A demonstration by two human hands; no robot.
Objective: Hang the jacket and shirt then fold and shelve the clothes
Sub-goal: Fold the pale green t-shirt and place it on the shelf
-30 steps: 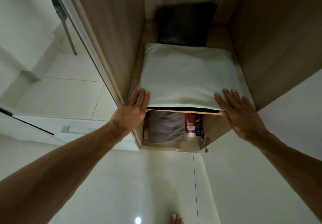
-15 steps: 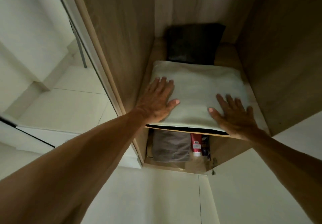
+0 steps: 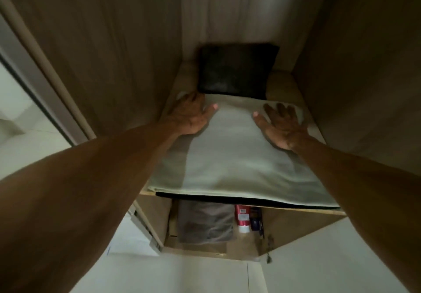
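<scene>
A folded pale cream garment point(image 3: 237, 156) lies flat on a wooden wardrobe shelf point(image 3: 337, 212), over a dark layer whose edge shows along the front. Behind it sits a folded black garment point(image 3: 237, 70) against the back wall. My left hand point(image 3: 190, 116) rests palm down on the cream garment's far left part, fingers spread. My right hand point(image 3: 283, 125) presses flat on its far right part, fingers apart. Neither hand grips anything.
Wooden wardrobe walls close in on both sides. On the shelf below lie a folded grey-brown cloth point(image 3: 205, 222), a red and white bottle point(image 3: 242, 221) and small dark items. A sliding door frame point(image 3: 41, 83) stands at left, pale floor tiles beyond it.
Both hands have slid from the garment's front edge across its top toward the back of the shelf. The view has moved closer into the wardrobe.
</scene>
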